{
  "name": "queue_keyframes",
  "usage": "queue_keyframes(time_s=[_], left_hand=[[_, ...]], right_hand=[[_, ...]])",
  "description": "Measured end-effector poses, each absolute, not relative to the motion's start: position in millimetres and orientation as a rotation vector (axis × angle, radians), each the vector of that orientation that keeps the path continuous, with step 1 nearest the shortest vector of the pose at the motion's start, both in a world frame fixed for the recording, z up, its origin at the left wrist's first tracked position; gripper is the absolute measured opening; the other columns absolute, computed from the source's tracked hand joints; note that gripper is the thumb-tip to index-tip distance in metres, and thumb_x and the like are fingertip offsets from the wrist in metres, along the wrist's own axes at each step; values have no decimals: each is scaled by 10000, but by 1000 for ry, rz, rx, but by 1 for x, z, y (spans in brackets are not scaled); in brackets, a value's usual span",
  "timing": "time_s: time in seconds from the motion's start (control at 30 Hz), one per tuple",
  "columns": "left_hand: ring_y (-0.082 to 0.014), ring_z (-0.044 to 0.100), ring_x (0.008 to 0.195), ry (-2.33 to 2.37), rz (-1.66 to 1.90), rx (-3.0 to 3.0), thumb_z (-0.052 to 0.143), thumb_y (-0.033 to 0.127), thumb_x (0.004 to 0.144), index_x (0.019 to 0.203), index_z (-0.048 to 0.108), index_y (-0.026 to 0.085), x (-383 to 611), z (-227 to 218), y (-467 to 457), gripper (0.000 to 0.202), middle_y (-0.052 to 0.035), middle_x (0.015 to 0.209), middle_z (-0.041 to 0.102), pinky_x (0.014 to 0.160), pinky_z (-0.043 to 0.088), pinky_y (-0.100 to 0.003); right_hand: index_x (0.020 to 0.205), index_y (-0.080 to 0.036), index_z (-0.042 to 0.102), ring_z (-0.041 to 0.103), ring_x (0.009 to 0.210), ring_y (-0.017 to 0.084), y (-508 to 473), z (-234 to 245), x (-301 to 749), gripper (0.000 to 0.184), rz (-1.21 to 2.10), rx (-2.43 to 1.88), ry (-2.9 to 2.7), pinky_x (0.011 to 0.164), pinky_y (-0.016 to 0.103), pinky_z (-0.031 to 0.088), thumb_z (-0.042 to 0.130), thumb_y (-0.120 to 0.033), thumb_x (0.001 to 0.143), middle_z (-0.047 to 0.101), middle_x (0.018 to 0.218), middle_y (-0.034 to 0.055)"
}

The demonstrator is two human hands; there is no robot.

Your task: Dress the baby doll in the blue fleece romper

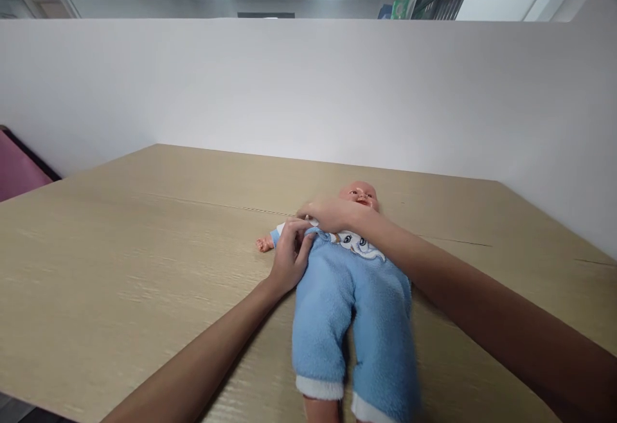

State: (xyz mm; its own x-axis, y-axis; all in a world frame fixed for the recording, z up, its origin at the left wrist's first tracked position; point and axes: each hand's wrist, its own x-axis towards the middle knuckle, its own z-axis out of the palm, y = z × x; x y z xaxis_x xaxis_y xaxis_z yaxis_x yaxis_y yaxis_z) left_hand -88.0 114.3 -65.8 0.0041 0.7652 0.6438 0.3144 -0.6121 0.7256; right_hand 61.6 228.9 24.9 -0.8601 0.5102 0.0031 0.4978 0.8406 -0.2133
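A baby doll (360, 193) lies on its back on the table, its head toward the far edge. It wears fuzzy light blue overalls (322, 301) with white cuffs and a white animal face on the bib. My left hand (292, 249) is closed at the side of the bib, thumb and fingers pinching the blue cloth near the doll's shoulder. Reaching across the doll's chest, my right hand (325, 214) bends over the same shoulder; its fingertips are partly hidden and slightly blurred. The doll's small hand (264, 243) sticks out to the left from a blue and white sleeve.
The wooden table (144, 249) has thin seams across its top. A white partition wall (270, 89) stands behind it. At the left edge is a pink chair back (19, 166) with a dark frame.
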Motion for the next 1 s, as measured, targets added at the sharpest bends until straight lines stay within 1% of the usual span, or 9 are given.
queue_keyframes(time_s=[0.13, 0.27, 0.33, 0.43, 0.57, 0.67, 0.73, 0.87, 1.0], left_hand=[[-191, 532, 891, 1063, 1674, 1961, 552, 307, 1097, 1171, 606, 230, -88, -67, 116, 120, -40, 994, 594, 835, 438, -335], [-180, 544, 891, 1045, 1720, 1991, 569, 270, 1089, 1161, 609, 219, -88, -71, 118, 96, -52, 1020, 612, 816, 451, -323], [-171, 535, 869, 1027, 1738, 1977, 563, 267, 1091, 1151, 598, 217, -89, -73, 119, 86, -45, 1007, 595, 788, 451, -312], [-169, 522, 854, 1020, 1781, 1996, 554, 251, 1089, 1127, 581, 217, -90, -74, 118, 57, -32, 976, 570, 793, 457, -312], [-231, 559, 1138, 1046, 1909, 2169, 580, 207, 1062, 1243, 580, 244, -92, -75, 114, 184, -94, 1207, 554, 991, 492, -420], [-276, 521, 1326, 928, 1984, 2249, 553, 193, 1063, 1285, 518, 295, -92, -77, 114, 247, -119, 1406, 503, 1107, 454, -549], [-269, 536, 1333, 807, 1987, 2199, 498, 215, 1088, 1264, 466, 309, -90, -78, 114, 203, -114, 1418, 522, 1127, 442, -583], [-219, 591, 1200, 720, 2002, 1799, 424, 325, 1132, 1223, 434, 293, -83, -74, 115, 98, -87, 1269, 566, 1058, 502, -470], [-200, 579, 1160, 898, 1930, 1492, 534, 427, 1101, 1187, 547, 255, -81, -70, 118, 193, -66, 1211, 576, 1061, 480, -364]], right_hand=[[1095, -204, 754, 700, 1020, 270, 228, 14, 54, 258, 53, -758, -3028, 796, 332, 434, 607, -52, 947, 768, 1097, 111], [1171, -186, 674, 689, 948, 268, 220, 20, 65, 208, 22, -886, -2864, 732, 322, 405, 662, -226, 967, 742, 1144, 123], [1141, -186, 647, 679, 921, 254, 217, 25, 77, 207, 91, -976, -2695, 746, 316, 411, 665, -276, 954, 745, 1097, 107], [1116, -185, 642, 668, 910, 227, 214, 28, 95, 246, 278, -1016, -2467, 767, 295, 430, 610, -134, 878, 741, 1022, 75], [1141, -181, 678, 678, 928, 211, 213, 23, 109, 451, 387, -940, -2370, 795, 282, 452, 539, 1, 752, 749, 1022, 59], [1107, -193, 711, 687, 948, 222, 212, 19, 108, 396, 335, -905, -2392, 826, 294, 461, 571, -22, 778, 762, 1026, 67], [1096, -201, 726, 692, 960, 229, 213, 16, 105, 381, 305, -901, -2402, 833, 300, 469, 593, -33, 781, 770, 1058, 75], [1066, -209, 748, 701, 936, 228, 217, 8, 105, 382, 355, -891, -2373, 829, 303, 497, 607, -25, 763, 784, 1050, 70], [1045, -222, 763, 710, 862, 208, 222, -3, 110, 378, 535, -912, -2252, 791, 294, 530, 617, -22, 759, 802, 981, 40]])
